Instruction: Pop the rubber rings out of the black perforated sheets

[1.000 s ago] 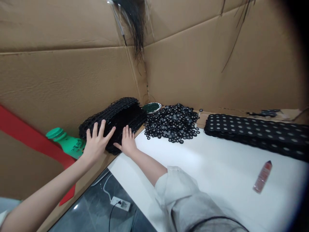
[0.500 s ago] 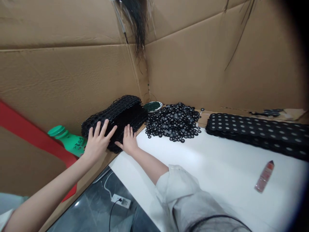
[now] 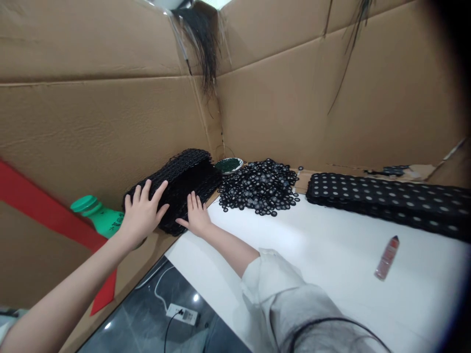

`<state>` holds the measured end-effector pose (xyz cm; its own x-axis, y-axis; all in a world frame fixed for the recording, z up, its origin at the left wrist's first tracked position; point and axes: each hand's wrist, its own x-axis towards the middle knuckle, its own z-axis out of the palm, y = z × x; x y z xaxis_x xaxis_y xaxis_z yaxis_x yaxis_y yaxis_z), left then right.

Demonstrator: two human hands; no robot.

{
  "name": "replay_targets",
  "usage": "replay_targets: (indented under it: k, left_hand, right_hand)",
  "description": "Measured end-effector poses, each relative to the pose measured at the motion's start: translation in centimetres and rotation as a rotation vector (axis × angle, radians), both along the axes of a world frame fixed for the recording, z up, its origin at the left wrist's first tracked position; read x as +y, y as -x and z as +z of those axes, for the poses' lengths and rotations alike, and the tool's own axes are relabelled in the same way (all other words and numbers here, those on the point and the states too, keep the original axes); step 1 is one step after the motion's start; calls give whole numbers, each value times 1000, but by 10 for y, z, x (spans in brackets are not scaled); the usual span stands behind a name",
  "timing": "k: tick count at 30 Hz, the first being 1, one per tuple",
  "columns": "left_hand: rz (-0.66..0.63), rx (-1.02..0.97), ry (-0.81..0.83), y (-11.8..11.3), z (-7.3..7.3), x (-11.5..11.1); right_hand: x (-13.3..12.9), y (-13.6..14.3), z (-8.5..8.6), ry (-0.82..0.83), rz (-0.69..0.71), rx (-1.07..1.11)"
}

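Both of my hands lie with fingers spread on a folded stack of black mesh sheet (image 3: pixel 184 184) in the left corner. My left hand (image 3: pixel 144 213) touches its near left part, and my right hand (image 3: pixel 197 215) rests on its right edge. A green bottle (image 3: pixel 101 218) lies tilted just left of my left hand, partly hidden behind my wrist. Beyond the mesh stands a small white-rimmed dish (image 3: pixel 228 165) of dark green grains. A heap of small black rings with greyish centres (image 3: pixel 259 189) sits right of my right hand.
A long stack of black dotted strips (image 3: pixel 386 201) lies at the right on the white table top (image 3: pixel 309 255). In front of it is a small reddish packet (image 3: pixel 387 258). Cardboard walls (image 3: pixel 272 108) enclose the corner. A red strip (image 3: pixel 47 206) crosses the left; a power strip (image 3: pixel 182 314) lies below on the floor.
My left hand has shifted slightly left over the mesh, its fingers still spread. My right hand stays nearly in place. The camera view has turned a little, moving the right-hand things left.
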<state>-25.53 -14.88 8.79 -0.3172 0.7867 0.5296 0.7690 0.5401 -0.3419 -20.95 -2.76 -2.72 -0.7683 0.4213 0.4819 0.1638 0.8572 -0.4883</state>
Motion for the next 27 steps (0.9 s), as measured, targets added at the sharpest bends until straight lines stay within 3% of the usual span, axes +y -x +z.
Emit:
replay_targets:
  k: [4,8,13,16,18,21,27]
  left_hand:
    - [-26,-10,-49,-6,2,-5]
    - [-82,35,-82,-25,-3,-11]
    - [-239,55,49,-57,-40,-20]
    - [-289,17,129,-69,-65,-24]
    - [-272,-1,133,-72,-74,-26]
    - [-195,8,56,-72,-72,-31]
    - [-133,-50,-94,-65,-48,-42]
  right_hand:
    - [2,-26,8,-16,1,-72]
    - [3,-76,15,-84,57,-130]
    - [3,-161,16,-190,55,-292]
    - [6,-217,13,-213,-17,-433]
    - [10,-253,8,-227,-100,-506]
    - [20,-305,-2,-261,-273,-541]
    - [42,-379,-23,-350,-529,-445]
